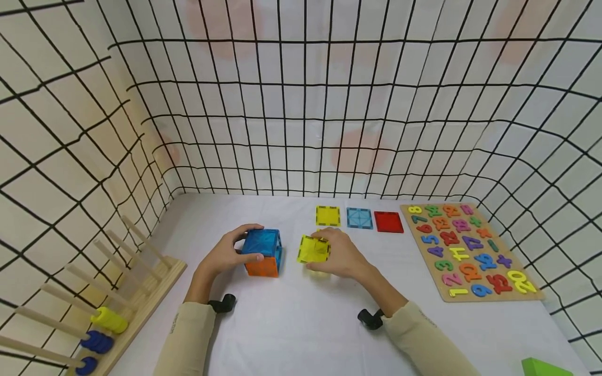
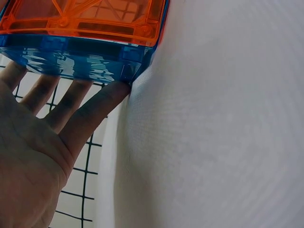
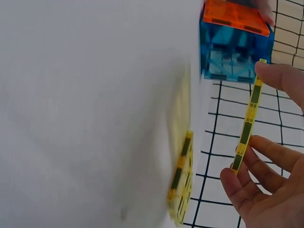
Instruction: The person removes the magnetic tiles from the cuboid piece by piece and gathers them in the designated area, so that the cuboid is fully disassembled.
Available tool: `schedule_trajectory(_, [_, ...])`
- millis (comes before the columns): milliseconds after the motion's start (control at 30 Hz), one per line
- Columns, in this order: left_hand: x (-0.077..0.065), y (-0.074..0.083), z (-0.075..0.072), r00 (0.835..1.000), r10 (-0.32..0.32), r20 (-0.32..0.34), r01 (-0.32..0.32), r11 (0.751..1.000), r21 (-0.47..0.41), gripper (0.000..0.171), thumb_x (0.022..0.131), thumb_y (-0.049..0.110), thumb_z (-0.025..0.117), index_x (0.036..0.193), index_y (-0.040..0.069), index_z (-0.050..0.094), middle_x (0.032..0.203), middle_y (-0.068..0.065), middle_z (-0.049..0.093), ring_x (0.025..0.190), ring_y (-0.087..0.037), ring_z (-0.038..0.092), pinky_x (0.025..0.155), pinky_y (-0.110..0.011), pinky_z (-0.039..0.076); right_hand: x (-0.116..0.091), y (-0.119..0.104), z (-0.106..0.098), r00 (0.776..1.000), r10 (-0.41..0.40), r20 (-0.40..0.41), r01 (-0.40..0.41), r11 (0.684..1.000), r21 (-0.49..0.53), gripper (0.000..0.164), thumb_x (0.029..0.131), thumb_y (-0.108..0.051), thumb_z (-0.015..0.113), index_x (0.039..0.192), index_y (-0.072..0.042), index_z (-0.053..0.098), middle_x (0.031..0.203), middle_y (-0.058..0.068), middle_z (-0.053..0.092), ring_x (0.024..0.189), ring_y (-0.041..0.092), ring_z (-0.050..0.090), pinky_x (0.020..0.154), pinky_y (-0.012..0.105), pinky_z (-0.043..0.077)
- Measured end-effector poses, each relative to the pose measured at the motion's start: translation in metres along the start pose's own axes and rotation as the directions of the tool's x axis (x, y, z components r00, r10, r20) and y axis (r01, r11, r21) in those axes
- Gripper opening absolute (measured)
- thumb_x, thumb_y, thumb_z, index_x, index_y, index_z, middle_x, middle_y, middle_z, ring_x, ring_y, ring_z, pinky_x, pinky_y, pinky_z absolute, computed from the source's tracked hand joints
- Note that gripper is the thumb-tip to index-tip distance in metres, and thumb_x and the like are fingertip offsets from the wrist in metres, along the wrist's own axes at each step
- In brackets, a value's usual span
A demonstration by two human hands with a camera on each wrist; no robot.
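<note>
Since the yellow tile [image 1: 308,249] looks light and stiff, edges suit our right grip [image 1: 342,254] pinching it, while our left grip [image 1: 224,257] clasps the box [image 1: 261,243].

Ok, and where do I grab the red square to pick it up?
Try pinching the red square by its near and far edges, coming from above on the near side. It lies flat, and the light blue tile and number board crowd its left and right edges.
</note>
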State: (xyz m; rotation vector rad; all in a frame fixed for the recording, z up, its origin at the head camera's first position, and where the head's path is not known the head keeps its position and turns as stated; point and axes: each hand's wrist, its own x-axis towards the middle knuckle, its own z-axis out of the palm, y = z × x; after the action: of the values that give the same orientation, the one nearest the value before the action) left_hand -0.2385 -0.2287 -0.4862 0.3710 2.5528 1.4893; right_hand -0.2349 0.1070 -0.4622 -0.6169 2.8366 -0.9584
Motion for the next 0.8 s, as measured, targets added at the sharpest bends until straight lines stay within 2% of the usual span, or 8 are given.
schedule_trajectory(167, [0.001, -0.001, 0.000, 1.000, -0.002, -0.002, 0.002, 1.000, -0.001, 0.074, 0.080, 0.043, 0.088, 0.144, 0.041, 0.052, 0.162, -0.008, 0.041, 0.150, -0.045, 0.032, 0.111, -0.067, 0.043, -0.006, 0.006, -0.016, 1.000, 0.007, -0.014, -0.007, 1.000, 0.014, 0.073, 0.077, -0.045, 0.086, 0.142, -0.021, 0.062, 0.153, 0.009, 0.052, 0.143, 0.035, 0.044, 0.116, 0.060, 0.042])
schedule_trajectory(233, [0.002, -0.002, 0.000, 1.000, 0.001, 0.000, -0.001, 1.000, 0.002, 0.073, 0.080, 0.043, 0.088, 0.144, 0.041, 0.052, 0.162, -0.009, 0.041, 0.150, -0.046, 0.032, 0.111, -0.067, 0.043, -0.008, 0.009, -0.023, 1.000, 0.000, -0.020, 0.000, 1.000, 0.026, 0.071, 0.078, -0.043, 0.086, 0.141, -0.021, 0.062, 0.154, 0.010, 0.052, 0.140, 0.035, 0.047, 0.113, 0.059, 0.045])
schedule_trajectory(400, [0.002, -0.001, 0.000, 1.000, 0.008, 0.007, -0.009, 1.000, 0.002, 0.073, 0.082, 0.042, 0.087, 0.145, 0.038, 0.052, 0.163, -0.012, 0.040, 0.150, -0.048, 0.032, 0.111, -0.069, 0.041, -0.012, 0.024, -0.036, 0.999, -0.002, -0.035, 0.002, 1.000, 0.003, 0.068, 0.081, -0.042, 0.085, 0.141, -0.020, 0.062, 0.154, 0.011, 0.052, 0.135, 0.035, 0.050, 0.108, 0.056, 0.050])
schedule_trajectory(567, [0.001, 0.000, 0.000, 1.000, 0.010, 0.006, -0.010, 1.000, 0.002, 0.074, 0.081, 0.042, 0.087, 0.147, 0.034, 0.052, 0.163, -0.012, 0.040, 0.150, -0.048, 0.031, 0.111, -0.069, 0.041, -0.016, 0.040, -0.048, 0.998, 0.016, -0.059, -0.017, 1.000, -0.019, 0.068, 0.081, -0.040, 0.084, 0.141, -0.019, 0.062, 0.151, 0.010, 0.054, 0.134, 0.034, 0.050, 0.106, 0.058, 0.050])
schedule_trajectory(800, [0.001, -0.001, 0.000, 1.000, 0.007, 0.000, -0.007, 1.000, 0.005, 0.071, 0.081, 0.042, 0.088, 0.143, 0.041, 0.053, 0.162, -0.010, 0.041, 0.150, -0.046, 0.033, 0.111, -0.069, 0.042, -0.018, 0.070, -0.062, 0.997, 0.063, -0.045, -0.064, 0.997, -0.041, 0.069, 0.081, -0.036, 0.086, 0.142, -0.016, 0.061, 0.148, 0.012, 0.057, 0.132, 0.035, 0.051, 0.106, 0.059, 0.051])
